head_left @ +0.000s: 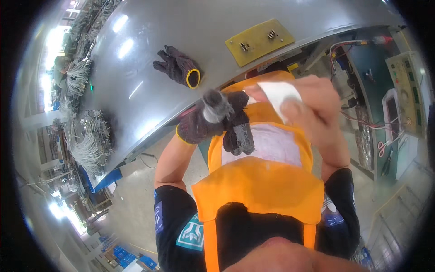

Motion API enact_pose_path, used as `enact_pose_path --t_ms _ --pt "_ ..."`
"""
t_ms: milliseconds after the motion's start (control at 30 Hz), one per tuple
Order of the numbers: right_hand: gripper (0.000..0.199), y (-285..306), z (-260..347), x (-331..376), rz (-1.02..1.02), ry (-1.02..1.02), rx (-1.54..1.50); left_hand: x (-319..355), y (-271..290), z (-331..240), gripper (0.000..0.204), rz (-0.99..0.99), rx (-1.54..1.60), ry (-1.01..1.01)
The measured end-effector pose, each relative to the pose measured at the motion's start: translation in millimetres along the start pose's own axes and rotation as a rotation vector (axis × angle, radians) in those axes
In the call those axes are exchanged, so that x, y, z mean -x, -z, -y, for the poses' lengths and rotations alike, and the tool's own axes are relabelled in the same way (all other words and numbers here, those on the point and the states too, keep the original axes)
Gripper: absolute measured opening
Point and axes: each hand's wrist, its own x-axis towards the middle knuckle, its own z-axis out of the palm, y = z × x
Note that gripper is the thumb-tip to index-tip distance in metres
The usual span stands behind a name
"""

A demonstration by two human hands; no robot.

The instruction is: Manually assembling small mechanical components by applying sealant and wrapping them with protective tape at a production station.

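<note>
My left hand [197,124] wears a dark knitted glove with a yellow cuff, held in front of my lap at the table's edge. Its fingers are apart, and a whitish patch or wrap [215,113] shows on one blurred finger. Bare and closed, my right hand [315,104] pinches a white strip [278,95] to the right of the gloved fingers. Motion smears the strip, so I cannot tell whether it is tape or cloth. A second dark glove [174,67], its yellow-rimmed opening toward me, lies on the metal table.
The grey metal table [149,27] carries a yellow plate [258,43] with small metal fittings. Bundles of white cables [86,140] lie along its left side. On the right, a teal bench holds a control box [405,90], wires and scissors [381,148]. My orange apron [258,186] covers my lap.
</note>
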Motion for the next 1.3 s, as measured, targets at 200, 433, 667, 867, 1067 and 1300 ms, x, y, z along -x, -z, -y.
enact_pose_path --t_ms 200,433,667,867,1067,1300 --pt "0.031 -3.8 -32.4 0.5 -0.132 -0.439 -0.342 2.9 -42.9 -33.6 0.028 0.032 -0.446 -0.085" --pt "0.041 -14.7 -75.4 12.7 -0.184 -0.645 -0.717 -9.5 -51.7 -9.9 0.022 -0.099 -0.528 -0.348" --pt "0.051 1.6 -83.1 19.4 -0.071 -0.403 -0.748 -21.2 -62.3 -4.9 0.035 -0.225 -0.078 0.065" --pt "0.058 -5.5 -95.4 28.5 -0.204 -0.702 -1.204 -24.2 -60.5 7.9 0.039 -0.157 0.208 0.153" --pt "0.033 -0.1 -110.3 78.2 -0.534 -0.683 -0.722 -49.3 -71.6 8.2 0.046 -0.347 0.554 0.112" --pt "0.022 -31.2 -92.7 76.2 -0.6 -0.61 -0.25 -57.2 -75.1 10.2 0.067 -0.029 0.724 0.144"
